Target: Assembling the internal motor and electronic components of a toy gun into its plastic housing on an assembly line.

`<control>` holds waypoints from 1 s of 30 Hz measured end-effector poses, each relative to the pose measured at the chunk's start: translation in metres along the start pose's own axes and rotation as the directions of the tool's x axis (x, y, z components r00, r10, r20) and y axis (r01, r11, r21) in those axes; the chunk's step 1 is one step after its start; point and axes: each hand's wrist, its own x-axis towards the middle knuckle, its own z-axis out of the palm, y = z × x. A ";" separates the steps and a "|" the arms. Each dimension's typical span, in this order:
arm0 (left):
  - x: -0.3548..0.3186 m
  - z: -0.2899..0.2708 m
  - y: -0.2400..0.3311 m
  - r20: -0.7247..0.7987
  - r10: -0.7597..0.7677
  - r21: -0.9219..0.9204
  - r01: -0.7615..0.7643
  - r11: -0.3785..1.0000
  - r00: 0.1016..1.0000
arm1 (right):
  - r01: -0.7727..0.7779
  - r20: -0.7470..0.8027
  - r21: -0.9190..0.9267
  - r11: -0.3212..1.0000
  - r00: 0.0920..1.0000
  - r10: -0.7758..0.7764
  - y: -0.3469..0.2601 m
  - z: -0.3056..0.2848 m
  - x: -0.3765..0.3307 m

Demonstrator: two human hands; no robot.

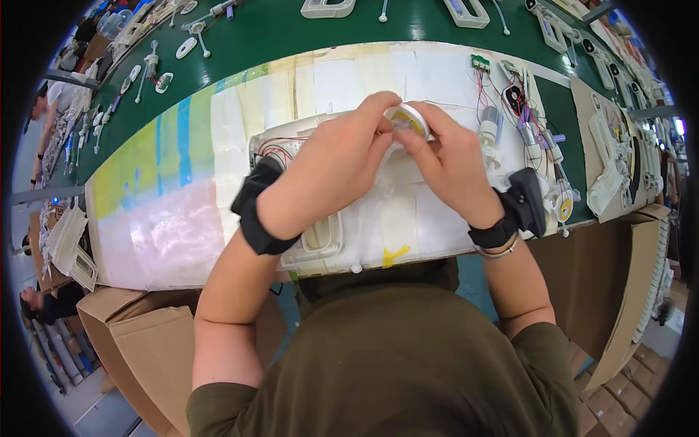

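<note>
head view looks straight down on a workbench (167, 218) covered with pale taped sheets, some tinted yellow, blue and pink toward the left, with a green belt (291, 29) running along the far side. both hands meet above the middle of the bench, a little toward the far edge. the left hand (328, 171) comes in from the near left, its fingers curled and its fingertips closed on the left rim of a small round roll of tape (409, 118), white on the outside with a yellow face. the right hand (448, 164) comes in from the near right and pinches the same roll from the right side, thumb and forefinger pressed against it, so the roll sits held between the two hands, lifted just above the bench surface. each wrist carries a black strap (255, 211), and the right wrist also has a thin bracelet (499, 253).

under the hands lies a white plastic housing (320, 244), flat on the sheets, with thin red and black wires (280, 148) showing at its far left corner. to the right of the hands, near but apart, lie small motors with red wires and a green circuit board (480, 62). further right stands a stack of white plastic parts (608, 167) on cardboard. more white parts lie scattered along the green belt. brown cardboard boxes (138, 328) stand at the near left below the bench edge.
</note>
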 end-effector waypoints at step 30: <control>-0.050 -0.024 -0.060 -0.100 0.036 0.771 0.054 0.635 0.994 | -0.102 0.259 -0.595 0.797 0.915 0.311 0.022 -0.009 0.045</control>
